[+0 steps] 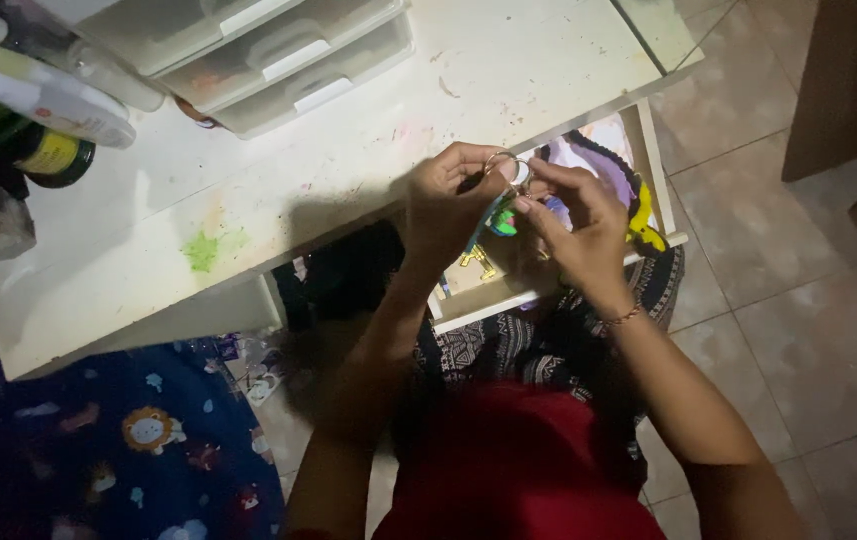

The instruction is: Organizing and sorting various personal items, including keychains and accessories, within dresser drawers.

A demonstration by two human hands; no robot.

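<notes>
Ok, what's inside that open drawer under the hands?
The open drawer holds colourful flat pieces: a purple-edged one and a yellow one at its right. The left hand and right hand, pinching a metal key ring, cover the rest.

Both arms are bare from the elbow down, with no sleeves in view. The left hand (449, 205) wears nothing on fingers or wrist. The right hand (579, 225) has a thin beaded bracelet (621, 318) around its wrist. A red top (519, 470) covers the torso, and below it lies dark fabric with a pale geometric pattern (509, 350).
</notes>
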